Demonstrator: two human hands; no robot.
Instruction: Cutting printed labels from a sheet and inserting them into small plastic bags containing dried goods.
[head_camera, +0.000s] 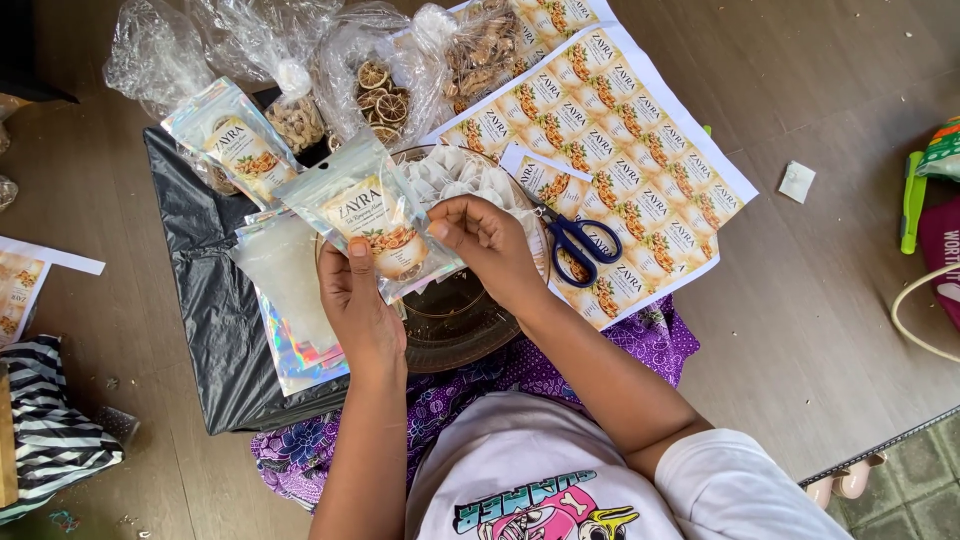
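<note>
Pouch: you have the clear labelled pouch (375, 225) up over the round dark bowl (455, 320), at the middle of the floor in front of your knees.
Left hand: your left hand (360, 310) carries it from below, thumb flat on the lower part of the label, grip closed on the pouch's bottom half.
Right hand: your right hand (490, 240) pinches the pouch's right edge, thumb and forefinger drawn tight together, the other fingers curled in.
Doing it well: I'd say keep the left thumb pressing the label flat and the right pinch light, so the film stays smooth and level.
Around you: blue-handled scissors (580, 245) lie just right of your right hand, on the label sheet (640, 180).
Also close: a second labelled pouch (240, 150) lies toward the far left, blank shiny pouches (290, 310) sit stacked on the black plastic sheet (200, 290), bags of dried slices (385, 95) at the far edge.
</note>
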